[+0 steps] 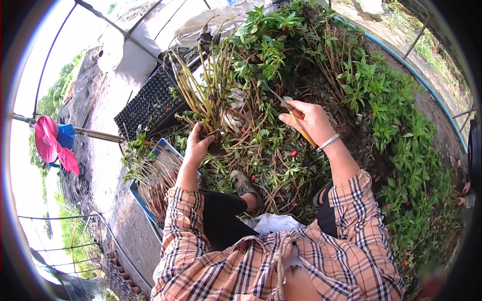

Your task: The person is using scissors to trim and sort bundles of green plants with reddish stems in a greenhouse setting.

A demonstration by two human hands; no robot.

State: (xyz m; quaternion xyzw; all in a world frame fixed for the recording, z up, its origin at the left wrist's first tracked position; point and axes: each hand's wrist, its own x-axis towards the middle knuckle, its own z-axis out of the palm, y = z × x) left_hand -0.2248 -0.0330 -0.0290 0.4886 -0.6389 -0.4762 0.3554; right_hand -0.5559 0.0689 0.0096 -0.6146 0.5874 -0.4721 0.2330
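Observation:
My left hand (198, 142) grips the base of a bundle of thick, mostly leafless plant stems (206, 90), which fan upward away from me. Dark, soiled bits cling to the stems. In my right hand (311, 120) is a pair of scissors (303, 129) with yellow-orange handles. Their blades point up and to the left, apart from the bundle. Beneath both hands lies a litter of cut stems and leaves (276, 150) with a few red flowers. Beyond the scissors stand leafy green plants (263, 45).
To the left, a blue crate (141, 199) holds many cut stems. Behind it lean black seedling trays (148, 99). A pink hat (52, 141) hangs on a pole at far left. More leafy plants (406, 150) line the right, beside a blue hose (425, 86). My shoe (244, 186) rests among the litter.

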